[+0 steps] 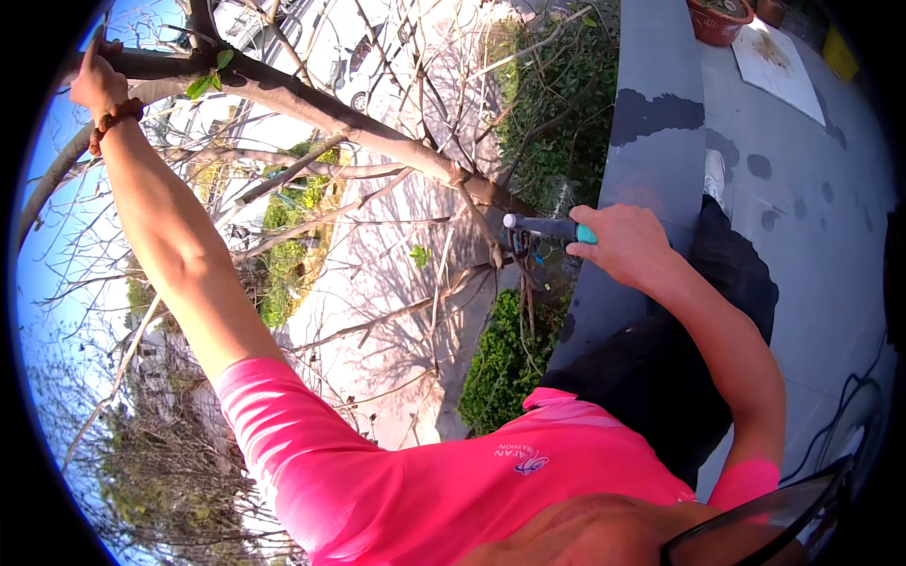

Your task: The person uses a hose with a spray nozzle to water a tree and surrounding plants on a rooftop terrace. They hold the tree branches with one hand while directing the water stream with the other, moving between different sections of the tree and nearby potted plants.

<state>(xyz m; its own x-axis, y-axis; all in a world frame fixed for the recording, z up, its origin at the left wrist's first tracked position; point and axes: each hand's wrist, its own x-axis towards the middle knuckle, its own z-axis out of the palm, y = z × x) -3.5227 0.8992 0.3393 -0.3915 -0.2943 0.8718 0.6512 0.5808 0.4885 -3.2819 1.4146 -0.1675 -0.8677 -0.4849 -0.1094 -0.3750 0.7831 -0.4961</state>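
My left hand (100,87) is stretched far out at the upper left, closed on a thick tree branch (293,99); one finger sticks up and the branch partly hides the others. A brown bead bracelet (117,123) circles that wrist. At right of centre my right hand (623,243) grips a dark, rod-like tool handle (547,226) with a teal band and a pale round end. Its exact kind cannot be made out. The tool's end lies beside the branch's lower part, near a dark looped piece (520,243) and thin hanging twigs.
A grey ledge (651,179) with wet patches runs beside my dark-trousered leg (661,368). Beyond it are a potted plant (719,24), a white board (776,68) and a dark cable (840,406). Paving (377,302), shrubs (505,363) and a parked car (363,80) show far below.
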